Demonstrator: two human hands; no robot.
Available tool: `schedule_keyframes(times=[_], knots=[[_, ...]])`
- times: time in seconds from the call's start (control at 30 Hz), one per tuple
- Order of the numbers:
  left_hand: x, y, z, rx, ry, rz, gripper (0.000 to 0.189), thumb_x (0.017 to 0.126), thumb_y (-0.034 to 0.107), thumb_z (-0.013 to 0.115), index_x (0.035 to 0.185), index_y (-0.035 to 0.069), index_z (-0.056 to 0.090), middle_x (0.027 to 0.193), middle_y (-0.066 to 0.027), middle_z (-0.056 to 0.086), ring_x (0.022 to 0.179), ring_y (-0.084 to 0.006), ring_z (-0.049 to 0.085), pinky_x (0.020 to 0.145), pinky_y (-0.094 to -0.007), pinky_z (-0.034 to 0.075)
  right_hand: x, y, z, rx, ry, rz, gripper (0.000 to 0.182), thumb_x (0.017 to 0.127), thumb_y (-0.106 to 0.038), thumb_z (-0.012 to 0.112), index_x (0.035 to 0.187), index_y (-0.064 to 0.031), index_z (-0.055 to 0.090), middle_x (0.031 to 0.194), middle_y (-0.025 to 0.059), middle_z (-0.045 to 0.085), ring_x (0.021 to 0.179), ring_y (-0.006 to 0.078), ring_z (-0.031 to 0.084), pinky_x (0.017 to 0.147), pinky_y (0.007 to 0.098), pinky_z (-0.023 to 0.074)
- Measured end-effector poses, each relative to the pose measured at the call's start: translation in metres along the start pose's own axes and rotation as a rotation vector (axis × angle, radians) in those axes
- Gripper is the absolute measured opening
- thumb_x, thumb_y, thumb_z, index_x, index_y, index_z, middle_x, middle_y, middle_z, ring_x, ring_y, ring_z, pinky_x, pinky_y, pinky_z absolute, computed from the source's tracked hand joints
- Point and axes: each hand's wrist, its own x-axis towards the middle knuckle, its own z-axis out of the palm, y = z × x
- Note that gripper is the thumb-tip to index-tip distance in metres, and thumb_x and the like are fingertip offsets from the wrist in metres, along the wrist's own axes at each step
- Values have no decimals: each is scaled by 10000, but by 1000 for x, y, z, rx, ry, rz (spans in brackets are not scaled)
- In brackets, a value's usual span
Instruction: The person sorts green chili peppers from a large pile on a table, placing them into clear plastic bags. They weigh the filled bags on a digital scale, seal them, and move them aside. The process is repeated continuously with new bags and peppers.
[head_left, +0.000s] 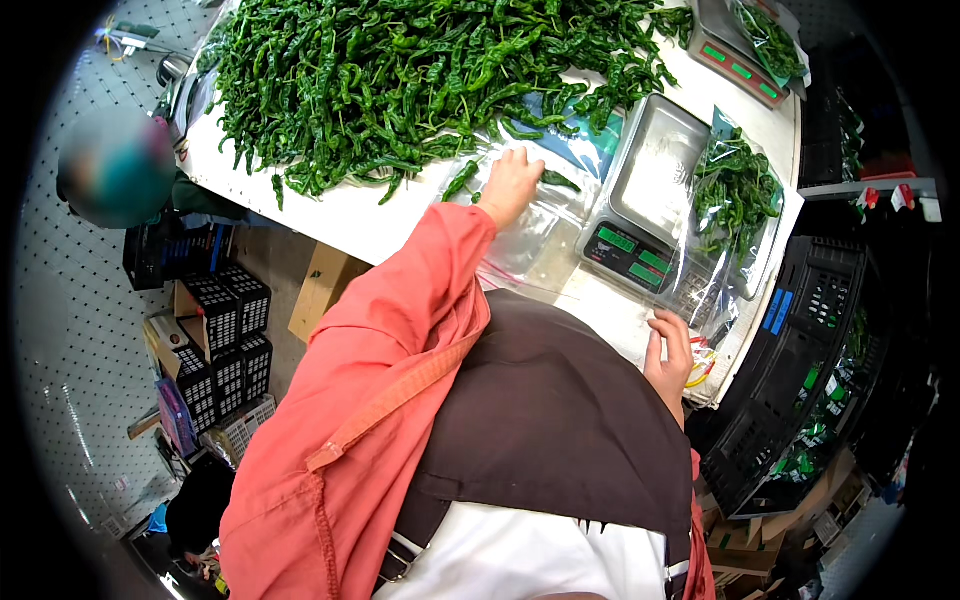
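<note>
My left hand (512, 187) reaches onto flat clear plastic bags (525, 244) on the table, fingers bent downward. A loose green pepper (561, 181) lies just right of its fingertips; whether the fingers pinch anything is hidden. Beyond them spreads a large heap of green peppers (390, 82). My right hand (669, 356) is at the table's near edge, thumb and fingers apart, nothing visible between them. Close above it lies the lower end of a clear bag filled with green peppers (735, 195). This bag leans over the right side of a digital scale (628, 251) with a bare metal pan (660, 161).
Another scale (739, 71) with a bag of peppers stands at the far right. Black plastic crates (787, 360) line the table's right side. At left, a person (116, 169) is beside the table, near stacked black crates (217, 315) and a cardboard box (322, 289).
</note>
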Motion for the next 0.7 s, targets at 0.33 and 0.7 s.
schedule_keyframes(times=[0.33,0.7], knots=[[-22,104,-177,-1511,-206,-311,260,965,128,529,1217,64,520,1015,-28,613,928,-110,552,828,-270,440,25,-75,-34,651,-52,301,226,943,9,442,1092,77,597,982,132,646,882,179,627,829,302,497],[-16,199,-146,-872,-254,670,521,804,142,688,1283,74,493,1292,-155,521,1177,-350,474,998,-444,362,-45,-11,-67,1745,-192,664,404,1052,-350,363,1190,6,495,808,75,536,568,123,447,515,246,359]])
